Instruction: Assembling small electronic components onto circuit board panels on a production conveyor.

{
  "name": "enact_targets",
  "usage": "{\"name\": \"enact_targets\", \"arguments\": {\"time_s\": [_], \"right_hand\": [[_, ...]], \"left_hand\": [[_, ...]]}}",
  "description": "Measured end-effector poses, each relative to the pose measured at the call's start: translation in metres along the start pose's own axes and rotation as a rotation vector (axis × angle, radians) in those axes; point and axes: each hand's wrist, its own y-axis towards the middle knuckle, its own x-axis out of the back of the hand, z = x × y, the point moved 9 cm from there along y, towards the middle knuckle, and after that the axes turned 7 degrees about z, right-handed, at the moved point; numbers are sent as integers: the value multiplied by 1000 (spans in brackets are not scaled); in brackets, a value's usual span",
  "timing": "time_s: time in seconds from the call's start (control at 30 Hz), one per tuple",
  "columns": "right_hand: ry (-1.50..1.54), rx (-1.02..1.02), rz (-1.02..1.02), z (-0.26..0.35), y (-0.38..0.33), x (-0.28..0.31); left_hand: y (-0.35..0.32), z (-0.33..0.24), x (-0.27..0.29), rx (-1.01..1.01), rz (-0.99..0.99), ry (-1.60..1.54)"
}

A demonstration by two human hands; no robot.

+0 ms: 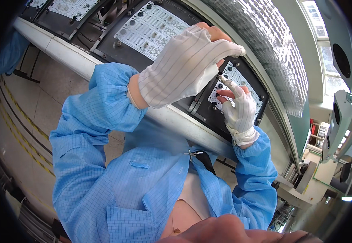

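Both of my hands wear white striped gloves with some bare fingertips. My left hand (188,62) hovers above the gap between two circuit board panels, back of the hand up. Its fingers curl under and the thumb points right; whatever they may hold is hidden. My right hand (240,111) is lower and to the right, at the smaller-looking white circuit board panel (235,77). A covered fingertip and a bare one stand apart there, close to small black round parts (220,86) on the board. The left white circuit board panel (155,28) lies partly under my left hand.
Black carrier trays (119,48) hold the panels along a conveyor with a pale front rail (68,52). Another panel (68,8) sits at upper left. Behind runs a shiny ribbed clear sheet (265,44). Grey machine housings (340,117) stand at right; a blue sleeve (12,50) shows far left.
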Motion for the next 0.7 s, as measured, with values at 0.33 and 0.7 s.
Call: {"name": "enact_targets", "arguments": {"time_s": [0.33, 0.7], "right_hand": [[0, -37, 53, -11, -1, -10], [-88, -74, 64, -6, 5, -6]], "left_hand": [[-9, 2, -1, -28, -23, 97], [-7, 8, -11, -54, -10, 56]]}}
